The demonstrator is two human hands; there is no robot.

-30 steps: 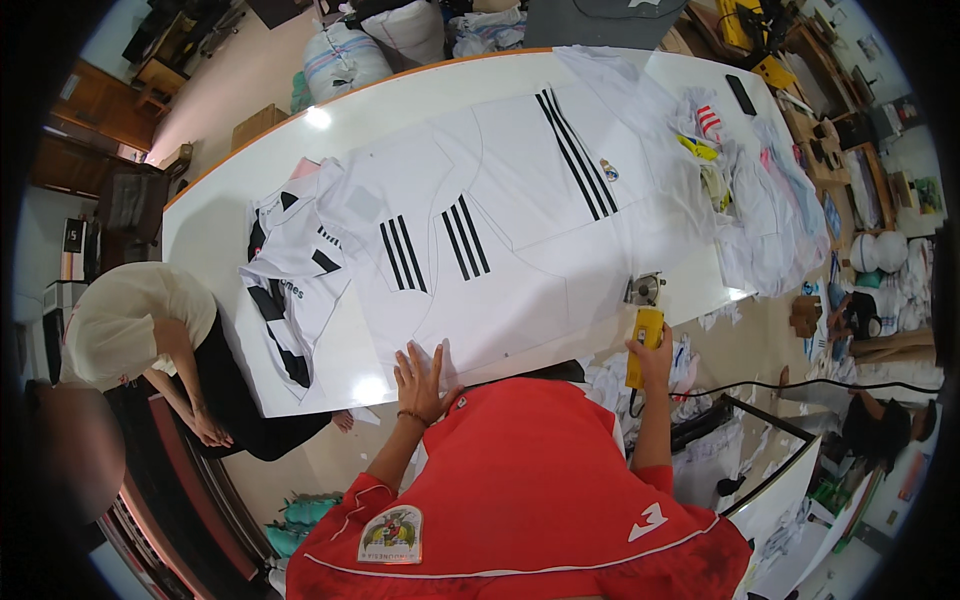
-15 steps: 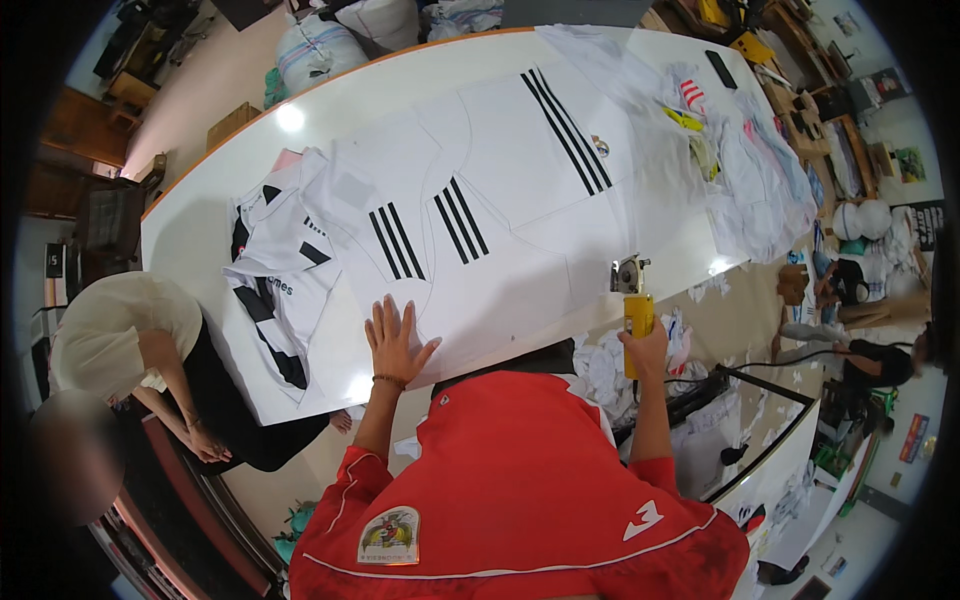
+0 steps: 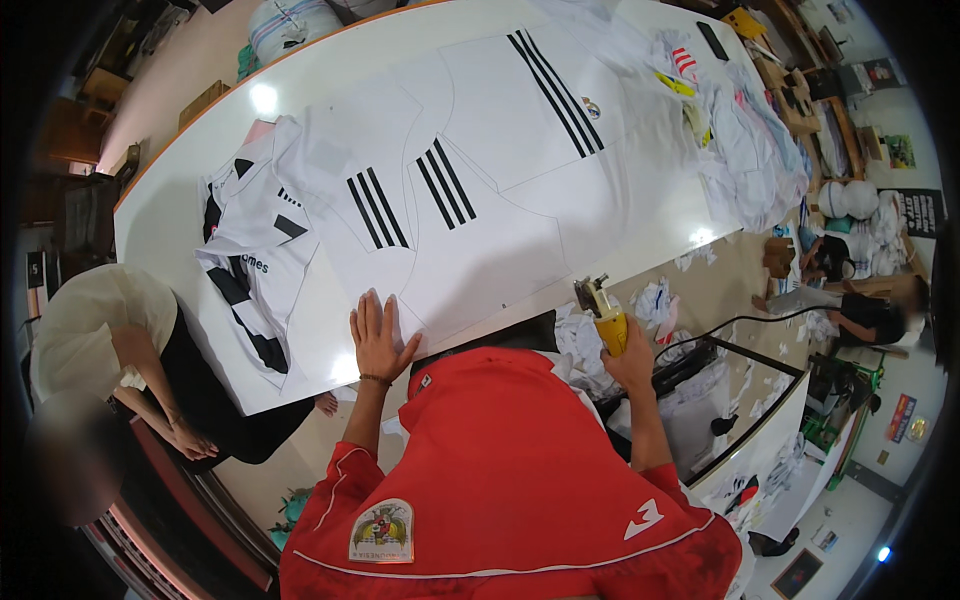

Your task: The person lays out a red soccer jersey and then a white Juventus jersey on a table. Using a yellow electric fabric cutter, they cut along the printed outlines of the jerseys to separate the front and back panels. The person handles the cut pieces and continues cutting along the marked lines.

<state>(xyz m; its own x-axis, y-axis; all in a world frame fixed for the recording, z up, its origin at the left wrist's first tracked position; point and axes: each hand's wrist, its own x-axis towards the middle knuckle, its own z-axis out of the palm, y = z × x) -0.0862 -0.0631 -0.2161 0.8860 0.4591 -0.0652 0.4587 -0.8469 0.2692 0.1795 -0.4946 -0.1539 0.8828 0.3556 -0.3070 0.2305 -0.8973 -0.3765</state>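
Observation:
White sheets [image 3: 500, 235] printed with pattern outlines and black stripes [image 3: 445, 183] cover the middle of the table. My left hand [image 3: 378, 335] rests flat on them near the front edge, fingers apart, below the left stripe block. My right hand [image 3: 627, 355] grips a yellow electric cutting tool [image 3: 610, 330], its metal cutting head at or just past the table's front edge; whether it touches the sheets I cannot tell. A white and black jersey [image 3: 245, 290] lies left of the sheets.
A person [image 3: 110, 330] in cream bends beside the table's left end [image 3: 150, 230]. Piled fabrics [image 3: 745, 160] lie at its right, with a black phone [image 3: 712, 40]. A black cord [image 3: 730, 325] runs rightward from the cutter. Another person [image 3: 865, 318] sits on the right among scraps.
My right hand has brought the cutter left and toward me, to the table's edge. My left hand has shifted slightly left on the sheets. The whole view has shifted, raising the table in the picture.

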